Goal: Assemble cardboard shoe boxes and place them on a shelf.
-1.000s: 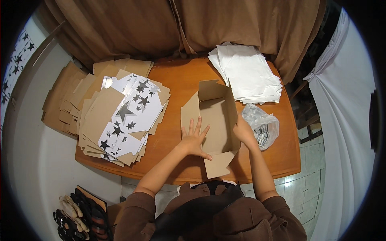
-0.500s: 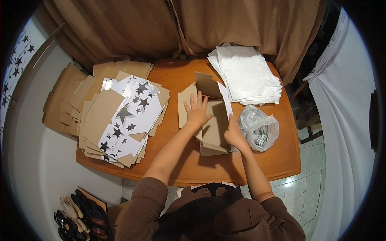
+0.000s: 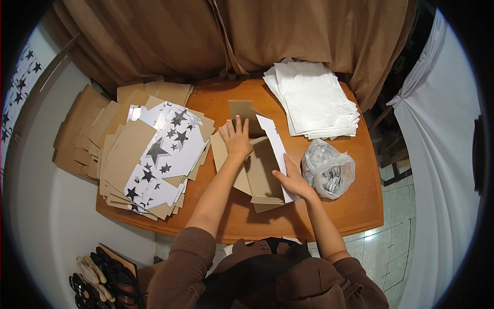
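Note:
On the table before me stands a partly folded cardboard box [image 3: 263, 162], brown inside, its top flaps standing up or leaning outward. A white outer face shows along its right side. My left hand [image 3: 236, 141] lies with fingers apart on the box's far left part, by a raised flap. With my right hand [image 3: 294, 180] I grip the right wall, thumb over the inner side and fingers along the white side. Part of the box's inside is hidden by my left hand and forearm.
Flat cardboard blanks [image 3: 128, 149], some white with dark stars, are piled at the left. White paper sheets [image 3: 316, 98] lie at the back right. A clear plastic bag [image 3: 329, 167] with small silvery packets sits beside my right hand. Shoes [image 3: 103, 278] stand at lower left.
The box has shifted left and slightly nearer me, turning a little anticlockwise. My left hand has moved left with it. The right hand's thumb now reaches over the wall's inner side.

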`<state>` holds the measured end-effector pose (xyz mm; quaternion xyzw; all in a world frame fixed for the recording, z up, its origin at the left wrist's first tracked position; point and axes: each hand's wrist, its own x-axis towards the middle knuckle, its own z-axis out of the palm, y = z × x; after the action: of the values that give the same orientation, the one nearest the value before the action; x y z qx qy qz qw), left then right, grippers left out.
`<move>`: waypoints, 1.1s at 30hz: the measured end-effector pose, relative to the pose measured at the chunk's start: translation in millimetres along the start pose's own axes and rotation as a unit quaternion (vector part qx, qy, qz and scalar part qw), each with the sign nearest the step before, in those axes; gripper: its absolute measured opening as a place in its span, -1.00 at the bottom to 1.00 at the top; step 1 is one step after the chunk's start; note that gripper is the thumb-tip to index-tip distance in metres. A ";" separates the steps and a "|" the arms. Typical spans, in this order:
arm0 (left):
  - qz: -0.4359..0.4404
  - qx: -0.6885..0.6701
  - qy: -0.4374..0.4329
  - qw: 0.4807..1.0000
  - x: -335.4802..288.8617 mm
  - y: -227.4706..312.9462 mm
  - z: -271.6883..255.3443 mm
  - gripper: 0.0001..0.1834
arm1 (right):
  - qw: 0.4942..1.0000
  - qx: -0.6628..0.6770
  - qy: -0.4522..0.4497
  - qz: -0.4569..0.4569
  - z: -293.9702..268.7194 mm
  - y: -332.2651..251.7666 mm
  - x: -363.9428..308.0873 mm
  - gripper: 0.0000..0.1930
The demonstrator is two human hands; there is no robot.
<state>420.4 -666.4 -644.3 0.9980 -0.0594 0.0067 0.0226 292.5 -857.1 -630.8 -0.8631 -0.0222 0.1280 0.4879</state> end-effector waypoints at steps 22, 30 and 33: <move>0.005 -0.312 -0.056 0.948 -126.6 8.3 22.3 -0.06 | 0.985 -0.144 0.085 0.032 12.5 1.0 7.7 -0.21; 0.042 -0.189 -0.001 0.981 -136.1 0.6 39.6 -0.08 | 0.938 -0.305 0.163 -0.035 38.5 -3.4 1.2 -0.19; 0.045 -0.150 -0.042 0.987 -117.1 7.1 13.6 -0.02 | 0.920 -0.350 0.165 -0.054 35.8 4.1 4.6 -0.20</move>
<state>303.5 -660.3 -659.4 0.9789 -0.1058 -0.0428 0.1697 287.8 -828.6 -652.7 -0.9853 -0.0315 -0.0585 0.1574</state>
